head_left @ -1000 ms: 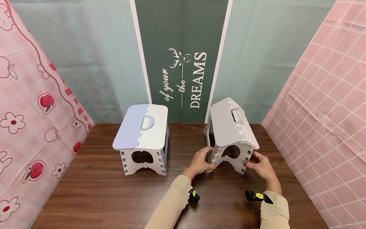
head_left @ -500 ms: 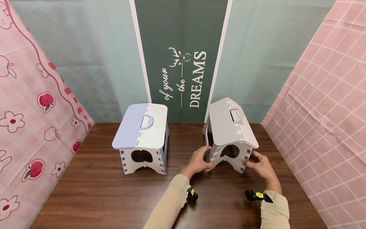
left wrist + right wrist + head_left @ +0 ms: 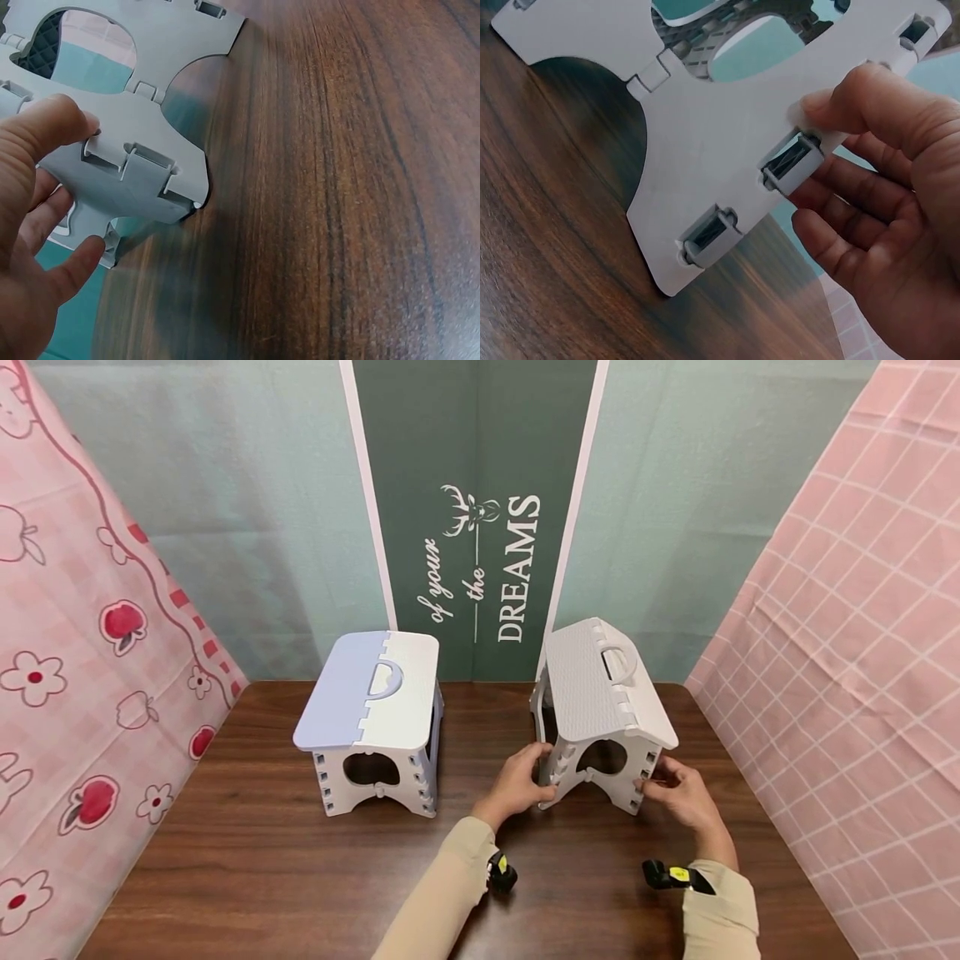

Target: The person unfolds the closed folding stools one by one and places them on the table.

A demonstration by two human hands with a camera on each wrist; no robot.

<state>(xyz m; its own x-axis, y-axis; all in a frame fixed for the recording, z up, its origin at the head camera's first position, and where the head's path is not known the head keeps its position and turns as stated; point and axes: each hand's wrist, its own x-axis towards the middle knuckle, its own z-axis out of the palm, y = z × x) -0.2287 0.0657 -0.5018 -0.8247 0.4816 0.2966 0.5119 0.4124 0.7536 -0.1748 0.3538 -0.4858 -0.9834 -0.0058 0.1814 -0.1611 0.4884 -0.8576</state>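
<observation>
A grey folding stool point(image 3: 592, 693) stands on the right of the table, its two-part top peaked along the middle hinge and its front panel slightly folded. My left hand point(image 3: 519, 785) grips the stool's left front leg, thumb on the front panel and fingers round the side, as the left wrist view shows on the leg point(image 3: 142, 180). On the other side my right hand point(image 3: 686, 795) holds the right front leg point(image 3: 697, 195), thumb pressed on the front face and fingers behind the edge. The stool's feet are at the table surface.
A second folding stool point(image 3: 375, 693), lilac and white with a flat top, stands unfolded at the left. The brown wooden table point(image 3: 300, 877) ends at a green cloth backdrop point(image 3: 637, 485). Pink curtains point(image 3: 847, 693) flank both sides.
The grey stool has shifted very slightly left, with my left hand moving along with it. Both hands keep their hold, and the lilac and white stool stays put.
</observation>
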